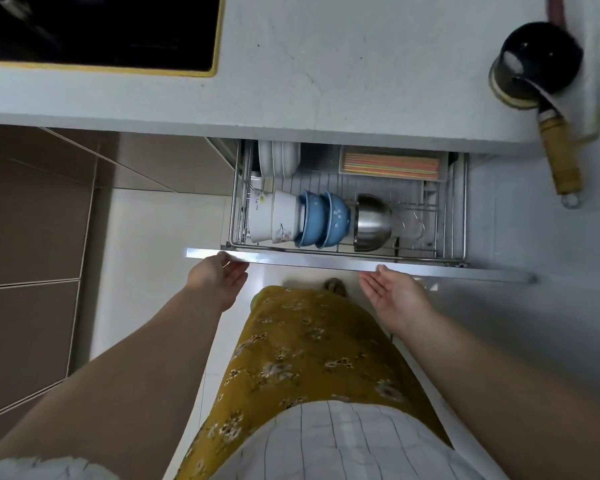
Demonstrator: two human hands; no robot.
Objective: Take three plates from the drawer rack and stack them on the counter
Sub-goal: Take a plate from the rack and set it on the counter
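Observation:
The wire drawer rack (454, 216) stands pulled out under the white counter (326, 64). White plates (278, 160) stand on edge at its back left, partly hidden by the counter's front edge. My left hand (219, 277) touches the drawer's metal front rail (326, 260) at its left end, fingers loosely apart, holding nothing. Just below the rail to the right, my right hand (397, 297) hovers palm up and open, empty.
In the rack lie white bowls (274, 216), blue bowls (321, 220), a steel bowl (373, 221) and a tray of coloured chopsticks (392, 166). A black cooktop (97, 29) sits at the counter's left. A dark pot with a wrapped handle (537, 60) rests at the right.

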